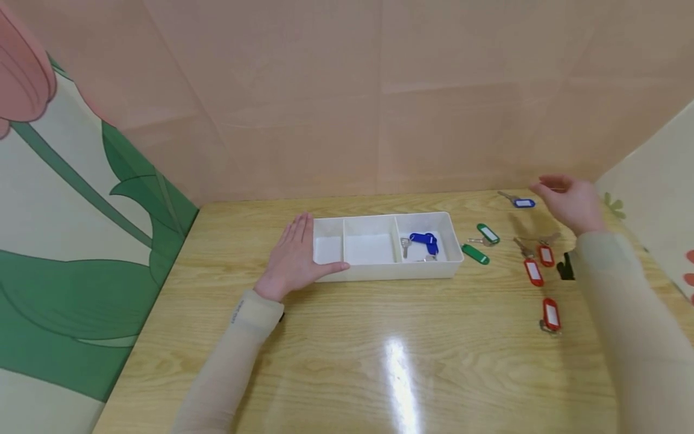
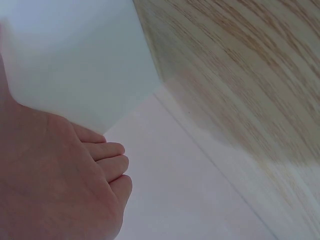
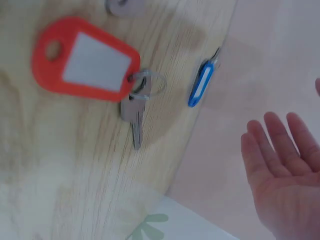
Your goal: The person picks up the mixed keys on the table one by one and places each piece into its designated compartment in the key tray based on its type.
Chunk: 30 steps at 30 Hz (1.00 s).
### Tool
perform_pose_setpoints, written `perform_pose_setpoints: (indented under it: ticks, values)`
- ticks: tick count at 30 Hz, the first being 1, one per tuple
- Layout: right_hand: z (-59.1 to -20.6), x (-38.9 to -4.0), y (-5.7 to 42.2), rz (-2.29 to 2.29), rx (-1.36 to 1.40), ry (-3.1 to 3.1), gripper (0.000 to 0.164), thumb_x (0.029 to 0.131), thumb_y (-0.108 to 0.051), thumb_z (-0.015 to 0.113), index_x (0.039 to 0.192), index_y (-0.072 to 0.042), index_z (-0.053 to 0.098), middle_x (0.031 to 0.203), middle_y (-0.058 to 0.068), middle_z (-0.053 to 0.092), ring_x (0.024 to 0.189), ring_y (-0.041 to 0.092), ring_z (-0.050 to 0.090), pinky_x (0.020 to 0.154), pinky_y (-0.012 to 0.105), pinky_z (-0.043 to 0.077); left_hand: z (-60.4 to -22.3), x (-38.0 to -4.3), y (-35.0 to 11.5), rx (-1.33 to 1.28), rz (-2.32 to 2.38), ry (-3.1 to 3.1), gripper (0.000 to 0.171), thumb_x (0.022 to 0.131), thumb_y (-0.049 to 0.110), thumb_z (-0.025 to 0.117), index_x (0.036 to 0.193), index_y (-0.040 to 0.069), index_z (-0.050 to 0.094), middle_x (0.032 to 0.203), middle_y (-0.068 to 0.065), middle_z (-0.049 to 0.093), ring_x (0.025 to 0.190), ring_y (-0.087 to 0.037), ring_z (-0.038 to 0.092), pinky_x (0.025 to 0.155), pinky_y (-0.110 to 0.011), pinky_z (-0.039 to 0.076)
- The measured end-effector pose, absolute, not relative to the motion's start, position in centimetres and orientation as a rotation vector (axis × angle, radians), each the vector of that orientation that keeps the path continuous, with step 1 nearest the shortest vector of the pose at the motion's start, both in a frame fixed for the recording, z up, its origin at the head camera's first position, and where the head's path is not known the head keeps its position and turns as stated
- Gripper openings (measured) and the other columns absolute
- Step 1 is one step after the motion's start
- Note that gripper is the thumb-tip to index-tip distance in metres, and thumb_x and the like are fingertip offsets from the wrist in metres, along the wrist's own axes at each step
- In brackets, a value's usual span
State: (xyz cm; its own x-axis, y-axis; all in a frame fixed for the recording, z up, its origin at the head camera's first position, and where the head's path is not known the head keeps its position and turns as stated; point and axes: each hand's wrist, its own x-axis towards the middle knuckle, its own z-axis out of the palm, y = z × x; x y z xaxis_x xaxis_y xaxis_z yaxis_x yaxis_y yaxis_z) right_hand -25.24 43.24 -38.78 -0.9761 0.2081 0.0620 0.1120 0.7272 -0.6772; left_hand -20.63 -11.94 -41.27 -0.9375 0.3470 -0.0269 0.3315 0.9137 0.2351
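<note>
My left hand (image 1: 293, 256) rests against the left end of a white three-compartment tray (image 1: 379, 273), its fingers straight along the end and the thumb across the front wall. Keys with blue tags (image 1: 422, 238) lie in the tray's right compartment. Over the far right of the table hovers my right hand (image 1: 576, 205), holding nothing; in the right wrist view its fingers (image 3: 276, 145) extend loosely. Closest to it on the wood is a key with a blue tag (image 1: 523, 203). Below that hand lie red-tagged keys, one with its red tag (image 3: 45, 75) large in the right wrist view.
Two green key tags (image 1: 475, 254) lie just right of the tray. Red key tags (image 1: 534, 272) are scattered nearer the right forearm, beside a small black item (image 1: 566, 266). A pinkish sheet (image 1: 303, 120) rises behind the table, and patterned panels stand at both sides.
</note>
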Motion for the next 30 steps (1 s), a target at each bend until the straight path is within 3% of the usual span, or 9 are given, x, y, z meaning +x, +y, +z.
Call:
perform_pose_setpoints:
  ticks: [3, 7, 18, 26, 30]
  values:
    - [-38.8, -25.9, 43.8, 1.062, -0.264, -2.835, 0.082, 0.097, -0.065, 0.051, 0.146, 0.001, 0.051, 0.142, 0.029, 0.053, 0.118, 0.039, 0.053, 0.081, 0.033, 0.044, -41.2, -20.6, -11.9, 0.536, 0.351, 3.004, 0.138, 0.074, 0.098, 0.038, 0.161, -0.003, 0.0, 0.168, -0.018, 0.0, 0.154, -0.027, -0.001, 0.123, -0.036, -0.001]
    - [-39.0, -26.8, 44.5, 1.036, -0.267, -2.865, 0.084, 0.097, -0.066, 0.05, 0.146, 0.002, 0.05, 0.141, 0.033, 0.051, 0.123, 0.049, 0.049, 0.085, 0.042, 0.043, -41.1, -20.7, -11.9, 0.537, 0.35, 3.003, 0.139, 0.074, 0.098, 0.039, 0.161, -0.003, 0.0, 0.168, -0.018, 0.0, 0.154, -0.027, -0.002, 0.123, -0.036, -0.002]
    - [-40.4, -27.6, 45.2, 1.008, -0.258, -2.969, 0.088, 0.098, -0.067, 0.046, 0.143, 0.008, 0.048, 0.138, 0.039, 0.047, 0.122, 0.056, 0.046, 0.095, 0.068, 0.04, -41.1, -20.5, -12.2, 0.525, 0.348, 3.002, 0.139, 0.073, 0.099, 0.037, 0.161, -0.003, 0.0, 0.168, -0.018, -0.001, 0.154, -0.027, -0.001, 0.123, -0.036, -0.002]
    - [-42.5, -28.0, 45.9, 1.013, -0.313, -3.027, 0.094, 0.094, -0.072, 0.046, 0.141, 0.009, 0.047, 0.14, 0.04, 0.044, 0.121, 0.056, 0.043, 0.097, 0.069, 0.038, -41.2, -20.5, -12.2, 0.527, 0.338, 3.0, 0.139, 0.073, 0.099, 0.037, 0.16, -0.003, 0.0, 0.168, -0.018, -0.002, 0.154, -0.027, -0.002, 0.123, -0.036, -0.002]
    - [-43.2, -28.4, 45.9, 1.013, -0.321, -2.993, 0.086, 0.097, -0.065, 0.05, 0.139, 0.009, 0.051, 0.138, 0.039, 0.047, 0.121, 0.054, 0.045, 0.098, 0.065, 0.039, -41.1, -20.5, -12.1, 0.523, 0.335, 3.002, 0.139, 0.073, 0.099, 0.037, 0.161, -0.003, 0.0, 0.168, -0.018, -0.001, 0.154, -0.027, -0.002, 0.123, -0.036, -0.002]
